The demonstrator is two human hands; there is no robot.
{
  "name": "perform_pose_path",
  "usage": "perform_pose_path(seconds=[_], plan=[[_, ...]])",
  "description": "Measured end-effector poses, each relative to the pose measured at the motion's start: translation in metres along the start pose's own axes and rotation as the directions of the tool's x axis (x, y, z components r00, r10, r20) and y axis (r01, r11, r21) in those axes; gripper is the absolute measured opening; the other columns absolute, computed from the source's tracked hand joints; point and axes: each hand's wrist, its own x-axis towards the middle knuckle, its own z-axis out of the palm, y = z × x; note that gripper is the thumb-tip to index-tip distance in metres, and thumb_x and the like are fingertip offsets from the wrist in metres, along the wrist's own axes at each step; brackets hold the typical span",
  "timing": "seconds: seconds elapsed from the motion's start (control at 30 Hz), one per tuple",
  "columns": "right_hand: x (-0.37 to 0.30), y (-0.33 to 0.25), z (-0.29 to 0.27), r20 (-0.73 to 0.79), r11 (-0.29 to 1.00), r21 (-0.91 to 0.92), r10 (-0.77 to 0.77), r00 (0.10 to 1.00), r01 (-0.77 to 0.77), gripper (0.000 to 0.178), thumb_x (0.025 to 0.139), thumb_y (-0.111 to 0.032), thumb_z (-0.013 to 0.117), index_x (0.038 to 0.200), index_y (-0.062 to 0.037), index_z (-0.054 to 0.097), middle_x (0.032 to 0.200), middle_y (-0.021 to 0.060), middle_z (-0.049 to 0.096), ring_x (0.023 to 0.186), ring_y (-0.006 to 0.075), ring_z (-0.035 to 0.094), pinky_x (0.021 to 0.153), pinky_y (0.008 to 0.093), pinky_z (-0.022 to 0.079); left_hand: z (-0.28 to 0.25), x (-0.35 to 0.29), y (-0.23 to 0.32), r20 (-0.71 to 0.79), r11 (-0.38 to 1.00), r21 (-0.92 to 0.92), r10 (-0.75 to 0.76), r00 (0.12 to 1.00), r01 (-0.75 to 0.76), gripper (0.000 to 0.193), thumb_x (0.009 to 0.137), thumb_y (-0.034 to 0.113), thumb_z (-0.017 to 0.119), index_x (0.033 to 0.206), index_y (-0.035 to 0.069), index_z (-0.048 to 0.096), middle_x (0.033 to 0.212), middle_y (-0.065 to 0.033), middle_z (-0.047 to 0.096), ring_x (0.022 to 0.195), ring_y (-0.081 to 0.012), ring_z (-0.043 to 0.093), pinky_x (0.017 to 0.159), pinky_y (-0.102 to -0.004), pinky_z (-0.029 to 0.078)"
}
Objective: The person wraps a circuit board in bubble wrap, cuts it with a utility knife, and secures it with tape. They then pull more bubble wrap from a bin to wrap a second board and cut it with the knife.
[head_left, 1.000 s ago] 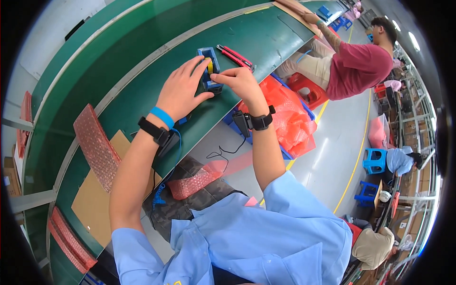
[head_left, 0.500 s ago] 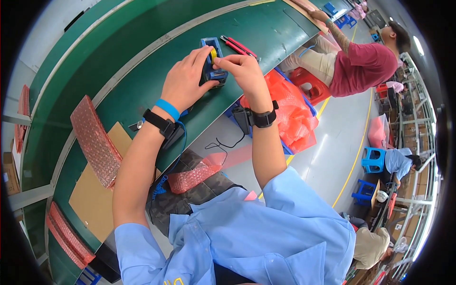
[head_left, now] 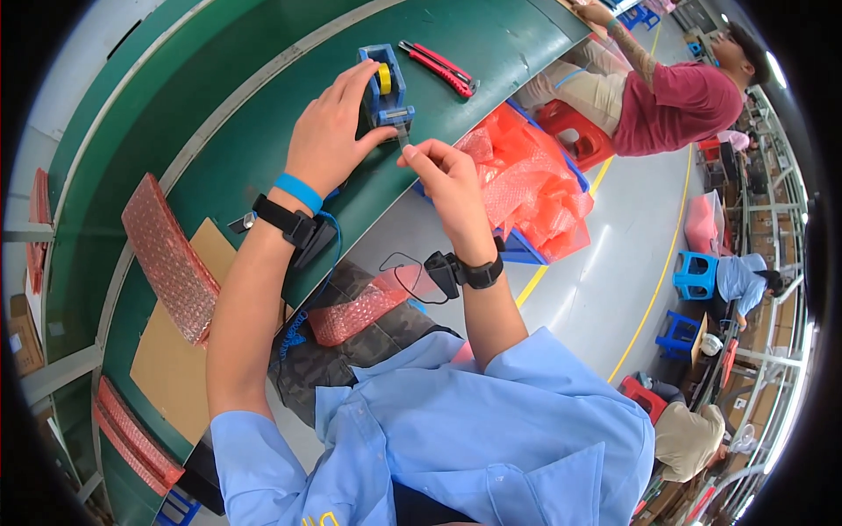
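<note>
A blue tape dispenser (head_left: 399, 88) stands on the green workbench, with a yellow-cored roll (head_left: 384, 79) inside it. My left hand (head_left: 323, 140) holds it along its left side, fingers on the far part and thumb by the near cutting end. From that end a short strip of clear tape (head_left: 403, 138) stretches toward me. My right hand (head_left: 452, 184) pinches the strip's free end between thumb and forefinger, beyond the bench edge. A red utility knife (head_left: 438, 68) lies right of the dispenser, touched by neither hand.
Pink bubble-wrap bundles (head_left: 171, 254) and a cardboard sheet (head_left: 167, 377) lie on the bench at left. A blue crate (head_left: 526, 252) full of pink bubble wrap stands right of the bench. One bubble-wrap piece (head_left: 351, 317) rests on my lap. A co-worker (head_left: 675, 110) sits at far right.
My right hand has moved from the roll toward me, drawing out a strip of tape. My left hand stays on the dispenser, its thumb now nearer the cutting end.
</note>
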Motion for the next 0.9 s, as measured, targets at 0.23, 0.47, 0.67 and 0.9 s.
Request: perform_pose_path(seconds=[0.23,0.47,0.67,0.9], plan=[[0.003,0.019,0.0,0.004,0.996,0.082,0.043,0.999,-0.043,0.026,0.109,-0.029,0.071,0.099,-0.0065,0.078,0.079,-0.0107,0.057,0.07,0.0003,0.041,0.061,0.0223,0.03,-0.008,-0.017,0.028,0.36,0.638,-0.44,-0.52,0.775,0.632,0.04,0.099,0.026,0.082,0.128,0.0,0.073,0.114,-0.008,0.079,0.094,-0.0177,0.074,0.083,-0.0325,0.058],[0.001,0.014,-0.006,0.091,0.995,0.081,0.042,0.995,-0.05,0.03,0.109,-0.031,0.071,0.107,-0.0033,0.083,0.078,-0.0088,0.059,0.07,0.002,0.044,0.061,0.0227,0.033,0.018,-0.026,0.028,0.266,0.51,-0.672,-0.509,0.819,0.536,0.028,0.099,0.025,0.081,0.101,-0.003,0.082,0.088,-0.0053,0.08,0.077,-0.0118,0.069,0.07,-0.0296,0.054],[0.015,0.001,-0.018,-0.075,0.945,-0.32,-0.089,0.993,0.06,0.036,0.108,-0.033,0.071,0.108,0.0012,0.084,0.074,-0.0066,0.058,0.069,0.0032,0.046,0.061,0.0244,0.033,0.01,-0.023,0.036,0.262,0.552,-0.638,-0.5,0.826,0.537,0.027,0.098,0.024,0.081,0.1,-0.002,0.083,0.085,-0.0067,0.08,0.072,-0.013,0.068,0.066,-0.0313,0.053],[0.037,-0.005,-0.005,-0.014,0.995,-0.086,0.039,0.999,-0.04,0.036,0.105,-0.031,0.074,0.104,0.003,0.084,0.077,0.0001,0.069,0.07,0.0067,0.056,0.061,0.0261,0.043,0.008,-0.026,0.034,0.316,0.562,-0.613,-0.469,0.824,0.555,0.026,0.098,0.024,0.08,0.102,-0.001,0.084,0.085,-0.0092,0.081,0.07,-0.0155,0.07,0.066,-0.0328,0.054]])
